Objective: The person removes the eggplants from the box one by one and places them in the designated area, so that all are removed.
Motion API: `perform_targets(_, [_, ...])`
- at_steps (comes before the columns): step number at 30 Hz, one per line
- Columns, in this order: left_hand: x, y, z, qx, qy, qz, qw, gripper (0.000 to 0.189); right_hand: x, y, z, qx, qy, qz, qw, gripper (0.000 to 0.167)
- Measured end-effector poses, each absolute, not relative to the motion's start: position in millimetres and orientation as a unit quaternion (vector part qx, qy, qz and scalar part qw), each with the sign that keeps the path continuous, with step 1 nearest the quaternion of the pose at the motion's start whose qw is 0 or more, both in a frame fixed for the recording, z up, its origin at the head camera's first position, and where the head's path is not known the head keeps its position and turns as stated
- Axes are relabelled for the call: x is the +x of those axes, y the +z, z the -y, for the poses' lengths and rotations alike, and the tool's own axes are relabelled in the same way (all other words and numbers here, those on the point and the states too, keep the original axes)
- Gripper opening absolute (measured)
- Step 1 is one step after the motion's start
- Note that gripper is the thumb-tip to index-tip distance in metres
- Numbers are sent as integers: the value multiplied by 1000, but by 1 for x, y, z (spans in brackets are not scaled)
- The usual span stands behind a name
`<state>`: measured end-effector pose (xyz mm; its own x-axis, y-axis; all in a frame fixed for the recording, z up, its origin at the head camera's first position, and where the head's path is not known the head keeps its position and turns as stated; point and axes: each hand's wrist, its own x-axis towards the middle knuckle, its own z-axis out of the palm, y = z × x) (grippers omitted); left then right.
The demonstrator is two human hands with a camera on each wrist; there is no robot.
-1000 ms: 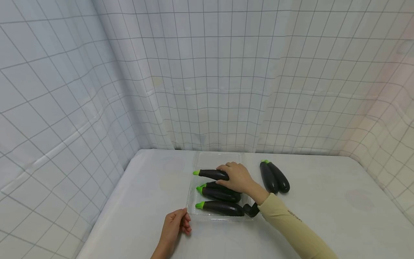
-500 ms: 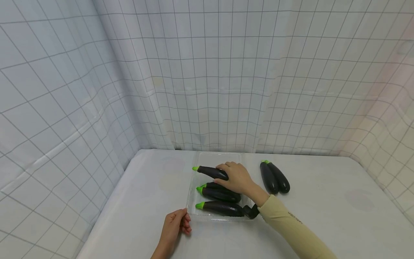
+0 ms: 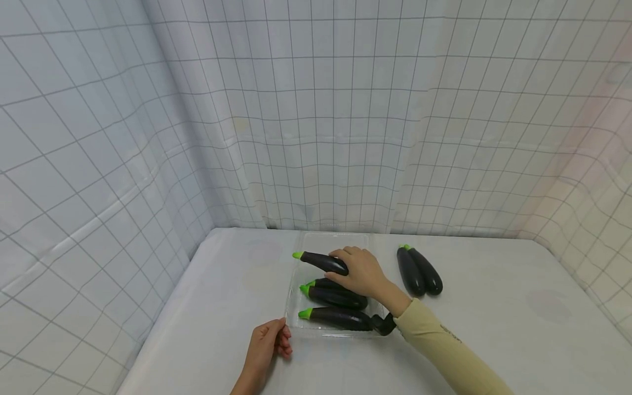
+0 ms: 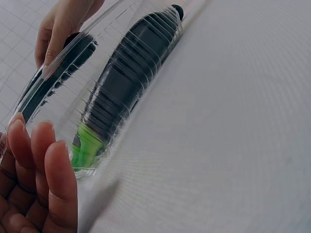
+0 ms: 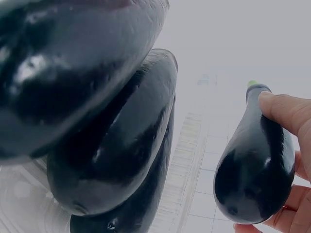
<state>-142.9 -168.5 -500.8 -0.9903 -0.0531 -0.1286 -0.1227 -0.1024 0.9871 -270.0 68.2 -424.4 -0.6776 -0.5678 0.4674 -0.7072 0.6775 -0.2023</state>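
Note:
My right hand (image 3: 362,271) grips a dark eggplant (image 3: 323,262) by its thick end, above the far part of a clear plastic tray (image 3: 336,239). Its green stem points left and slightly up. In the right wrist view, thumb and fingers hold this eggplant (image 5: 252,165) from the side. Several more eggplants lie in the tray, among them the nearest eggplant (image 3: 338,318) and one in the middle (image 3: 338,297). At the tray's near left corner, my left hand (image 3: 265,340) pinches the rim. The left wrist view shows its other fingers (image 4: 60,170) loosely bent.
Two eggplants (image 3: 419,270) lie side by side on the white table (image 3: 494,307), right of the tray. A small black object (image 3: 382,323) shows beside the right wrist. White checked curtains (image 3: 316,137) stand behind and at both sides.
The held eggplant's stem end has risen and shifted slightly left, so it now tilts. The left hand, the tray and the other eggplants have not moved.

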Motion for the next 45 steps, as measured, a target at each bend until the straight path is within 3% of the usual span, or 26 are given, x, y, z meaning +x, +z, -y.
perform_targets(23, [-144,-502,169,-67,737,-672,21,34,-267,-421,-69,343,199,894,209,46])
perform_targets(37, [-143,-500,169,-66,738,-672,22,34,-262,-411,-71,330,232,879,255,43])
perform_targets(45, [-143,-500,169,-65,737,-672,24,34,-259,-408,-74,325,246,880,243,44])
